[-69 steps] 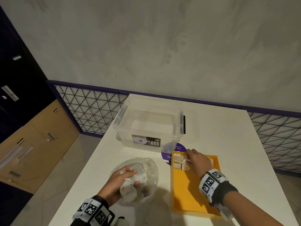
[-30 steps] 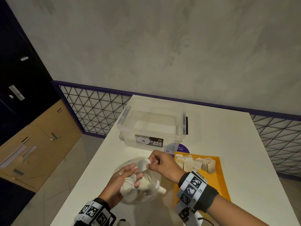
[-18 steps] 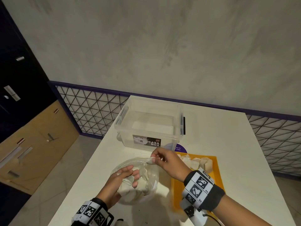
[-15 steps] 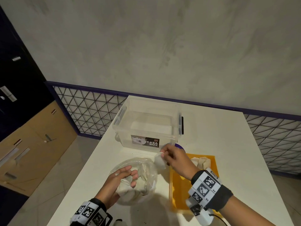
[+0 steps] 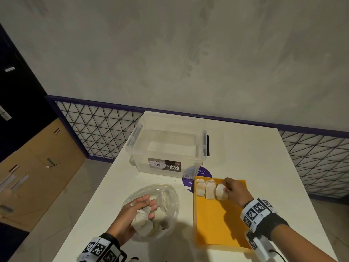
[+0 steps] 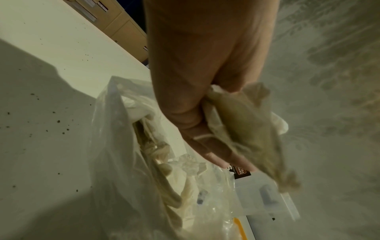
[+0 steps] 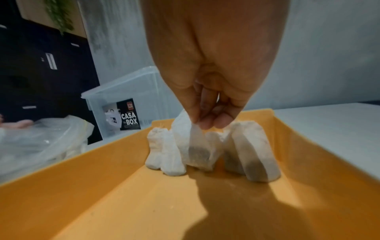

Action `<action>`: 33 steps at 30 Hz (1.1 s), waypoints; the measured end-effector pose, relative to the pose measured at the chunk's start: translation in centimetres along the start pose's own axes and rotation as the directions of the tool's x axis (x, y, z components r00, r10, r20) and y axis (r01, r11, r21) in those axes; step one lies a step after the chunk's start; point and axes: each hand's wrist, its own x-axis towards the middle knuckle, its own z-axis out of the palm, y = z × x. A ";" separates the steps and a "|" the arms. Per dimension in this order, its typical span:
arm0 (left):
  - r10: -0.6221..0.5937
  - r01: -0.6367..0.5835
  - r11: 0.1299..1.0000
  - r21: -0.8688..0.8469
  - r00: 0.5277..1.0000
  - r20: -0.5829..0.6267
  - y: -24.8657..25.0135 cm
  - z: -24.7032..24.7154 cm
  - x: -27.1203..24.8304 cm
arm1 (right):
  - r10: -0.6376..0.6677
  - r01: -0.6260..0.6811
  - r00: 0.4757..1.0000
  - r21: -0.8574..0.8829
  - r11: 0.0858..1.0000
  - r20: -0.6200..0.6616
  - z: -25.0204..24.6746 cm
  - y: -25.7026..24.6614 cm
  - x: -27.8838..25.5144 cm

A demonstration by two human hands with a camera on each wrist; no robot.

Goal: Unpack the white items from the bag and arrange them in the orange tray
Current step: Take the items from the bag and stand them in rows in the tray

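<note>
A clear plastic bag of white sachets lies on the white table, left of the orange tray. My left hand is inside the bag's mouth and grips a crumpled white sachet. Several white sachets stand in a row along the tray's far end. My right hand pinches the top of one sachet and holds it upright in that row, between its neighbours.
A clear lidded "CASA BOX" container stands behind the bag and tray, over a purple round sticker. The near part of the tray floor is bare. The table's left edge drops to the floor, with a mesh railing behind.
My right hand took a sachet from over the bag and carried it right into the tray's far row. My left hand stayed in the bag, gripping a sachet.
</note>
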 end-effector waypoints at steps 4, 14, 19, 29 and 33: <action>0.013 -0.012 1.000 0.027 1.000 -0.026 0.0 0.0 0.1 | 0.024 -0.025 0.999 -0.033 0.999 -0.026 1.1 0.2 0.5; 0.006 -0.007 0.999 0.034 1.000 0.013 0.0 -0.1 -0.1 | 0.027 -0.044 0.993 -0.150 0.988 -0.112 1.5 -0.3 0.6; -0.007 0.007 1.000 0.011 1.000 0.002 0.0 0.2 -0.1 | -0.089 0.047 0.987 -0.282 0.958 -0.137 1.3 -0.6 -0.4; 0.006 -0.007 0.999 0.045 0.999 0.032 -0.3 0.2 0.3 | -0.216 0.186 0.976 -0.515 0.837 0.003 1.8 -0.4 -1.5; 0.003 -0.004 0.999 0.050 1.000 0.029 -0.4 0.4 0.5 | -0.206 0.179 0.979 -0.476 0.861 -0.005 1.9 -1.1 -1.9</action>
